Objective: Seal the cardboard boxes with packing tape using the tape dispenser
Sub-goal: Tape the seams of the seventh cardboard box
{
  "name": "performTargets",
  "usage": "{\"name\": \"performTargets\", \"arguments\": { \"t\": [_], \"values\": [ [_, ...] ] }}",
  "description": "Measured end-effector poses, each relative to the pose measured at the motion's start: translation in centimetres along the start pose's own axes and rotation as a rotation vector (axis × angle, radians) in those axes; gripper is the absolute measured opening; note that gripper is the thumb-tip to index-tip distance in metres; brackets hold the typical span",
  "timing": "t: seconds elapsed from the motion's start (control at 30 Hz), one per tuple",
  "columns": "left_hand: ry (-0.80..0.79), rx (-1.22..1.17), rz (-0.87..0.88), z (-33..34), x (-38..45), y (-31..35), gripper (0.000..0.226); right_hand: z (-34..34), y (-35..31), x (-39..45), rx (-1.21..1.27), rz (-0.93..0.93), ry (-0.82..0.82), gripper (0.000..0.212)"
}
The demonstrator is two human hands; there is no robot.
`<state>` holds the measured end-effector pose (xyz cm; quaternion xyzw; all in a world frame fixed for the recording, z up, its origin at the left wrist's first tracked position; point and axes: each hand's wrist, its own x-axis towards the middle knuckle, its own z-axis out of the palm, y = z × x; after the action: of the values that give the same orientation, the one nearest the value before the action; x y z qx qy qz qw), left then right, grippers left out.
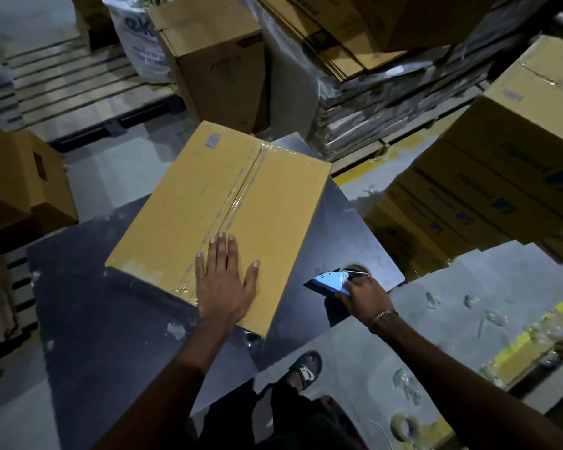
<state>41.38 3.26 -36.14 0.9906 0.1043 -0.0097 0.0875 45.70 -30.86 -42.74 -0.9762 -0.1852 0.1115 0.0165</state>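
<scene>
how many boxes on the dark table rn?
1: the cardboard box lies on the dark table, taped along its centre seam, left hand flat on its near end. Other boxes stand off-table.

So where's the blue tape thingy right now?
In the head view, the light blue tape dispenser is gripped in the right hand, over the dark table, just right of the brown cardboard box.

Bare table point(88, 287) left of box point(218, 203); stacked cartons point(488, 177) crowd right.
</scene>
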Motion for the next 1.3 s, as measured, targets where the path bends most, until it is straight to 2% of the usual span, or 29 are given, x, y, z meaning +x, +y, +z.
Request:
{"name": "performTargets", "arguments": {
  "t": [0.1,0.17,0.23,0.3,0.37,0.47,0.53,0.67,0.73,0.77,0.87,0.97,1.3],
  "values": [
    [-0.018,-0.018,0.006,-0.1,0.0,-0.1,0.082,-0.7,-1.9,-1.7,0.055,0.149,0.069,0.026],
    [-0.037,-0.015,0.009,-0.3,0.0,-0.1,0.083,-1.5,-4.4,-3.5,0.165,0.262,0.178,0.032],
    [-0.093,-0.02,0.024,-0.7,0.1,-0.2,0.087,-2.8,-7.9,-5.7,0.385,0.383,0.224,0.033],
    [-0.153,-0.054,0.096,-1.2,0.0,-0.9,0.091,-3.9,-11.5,-7.8,0.685,0.449,0.186,0.042],
    [-0.228,-0.165,0.235,-1.8,-0.2,-2.3,0.088,-4.9,-14.7,-9.3,0.947,0.406,0.111,0.058],
    [-0.313,-0.244,0.482,-2.8,-0.3,-5.1,0.088,-6.4,-17.3,-10.0,1.099,0.329,0.059,0.069],
    [-0.344,-0.208,0.583,-3.2,-0.1,-6.5,0.092,-7.1,-18.0,-9.8,1.093,0.331,0.066,0.062],
    [-0.375,-0.151,0.657,-3.7,0.2,-6.9,0.105,-7.6,-18.6,-8.9,1.167,0.303,0.033,0.045],
    [-0.376,-0.115,0.683,-3.6,0.3,-7.1,0.108,-7.6,-18.3,-8.4,1.149,0.252,-0.006,0.036],
    [-0.381,-0.106,0.692,-3.6,0.4,-7.2,0.109,-7.6,-18.1,-8.3,1.115,0.231,-0.033,0.04],
    [-0.389,-0.083,0.71,-3.3,0.5,-7.4,0.105,-7.6,-18.1,-7.7,0.868,0.143,-0.093,0.079],
    [-0.408,-0.104,0.719,-2.7,0.9,-7.7,0.095,-7.7,-19.1,-6.5,0.633,0.052,-0.085,0.091],
    [-0.447,-0.022,0.788,-2.2,1.6,-8.2,0.097,-7.9,-20.9,-4.4,0.404,0.134,-0.13,0.112]
  ]
}}
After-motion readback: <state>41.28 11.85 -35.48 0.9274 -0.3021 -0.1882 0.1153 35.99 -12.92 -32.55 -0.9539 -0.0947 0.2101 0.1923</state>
